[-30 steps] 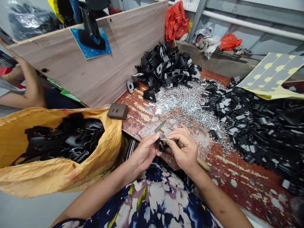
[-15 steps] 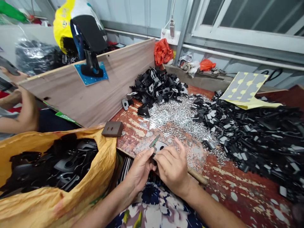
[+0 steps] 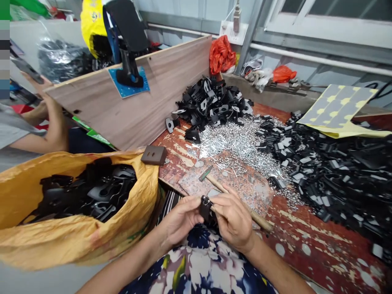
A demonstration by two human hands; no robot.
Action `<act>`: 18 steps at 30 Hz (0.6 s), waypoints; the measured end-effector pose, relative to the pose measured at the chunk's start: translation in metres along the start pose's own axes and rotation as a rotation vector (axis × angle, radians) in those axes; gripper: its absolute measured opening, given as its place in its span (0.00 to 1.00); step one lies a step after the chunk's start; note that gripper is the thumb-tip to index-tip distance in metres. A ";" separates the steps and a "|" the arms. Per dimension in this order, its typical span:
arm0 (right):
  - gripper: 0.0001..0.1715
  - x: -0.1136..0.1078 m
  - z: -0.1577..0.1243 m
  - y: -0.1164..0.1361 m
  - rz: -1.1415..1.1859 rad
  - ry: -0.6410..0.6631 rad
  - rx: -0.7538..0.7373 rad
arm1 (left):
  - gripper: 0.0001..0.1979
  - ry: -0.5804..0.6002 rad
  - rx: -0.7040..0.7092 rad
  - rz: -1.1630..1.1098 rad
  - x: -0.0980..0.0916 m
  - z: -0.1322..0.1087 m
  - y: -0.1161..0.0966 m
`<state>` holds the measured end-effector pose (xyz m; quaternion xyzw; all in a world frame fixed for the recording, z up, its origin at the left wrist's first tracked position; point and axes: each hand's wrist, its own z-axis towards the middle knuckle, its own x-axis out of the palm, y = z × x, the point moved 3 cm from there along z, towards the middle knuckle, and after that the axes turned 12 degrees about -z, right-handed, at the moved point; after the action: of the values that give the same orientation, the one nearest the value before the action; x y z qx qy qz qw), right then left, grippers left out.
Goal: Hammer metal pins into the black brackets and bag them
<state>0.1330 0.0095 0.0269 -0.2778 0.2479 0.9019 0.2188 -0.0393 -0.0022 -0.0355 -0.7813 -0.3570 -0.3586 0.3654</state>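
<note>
The left hand [image 3: 184,218] and right hand [image 3: 235,218] together grip one black part [image 3: 205,209], with one hammer [image 3: 217,183], one heap of silvery pins [image 3: 241,139] and one brown block [image 3: 154,155] beyond them.

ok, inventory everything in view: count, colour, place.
held part: count unclear, black, lower centre
bench: one, red, right
slab: one, speckled pinkish, on bench
hammer: one, green head, across slab
pins: uncountable, silver, mid-bench
board: one, brown, upper left
sack: one, yellow, lower left
loose parts: uncountable, black and grey, in sack, beside board, bench right
sheets: count unclear, grey and yellow, far right
block: one, brown, by sack rim
red bags: two, orange-red, back wall
co-worker: one, grey sleeve, far left
left hand: one, on held part
right hand: one, on held part
</note>
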 end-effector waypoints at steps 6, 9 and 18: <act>0.13 0.015 -0.010 0.018 -0.055 0.054 -0.071 | 0.25 0.045 0.143 0.346 -0.011 -0.023 -0.001; 0.12 0.024 -0.009 0.017 -0.075 0.206 -0.059 | 0.25 -0.030 0.358 0.736 -0.010 -0.036 -0.012; 0.12 -0.015 -0.032 -0.062 -0.739 0.561 0.175 | 0.16 -0.211 0.544 0.896 -0.028 -0.025 -0.055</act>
<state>0.1896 0.0356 -0.0075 -0.5609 0.2570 0.6294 0.4725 -0.1059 -0.0048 -0.0293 -0.7660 -0.1033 0.0188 0.6342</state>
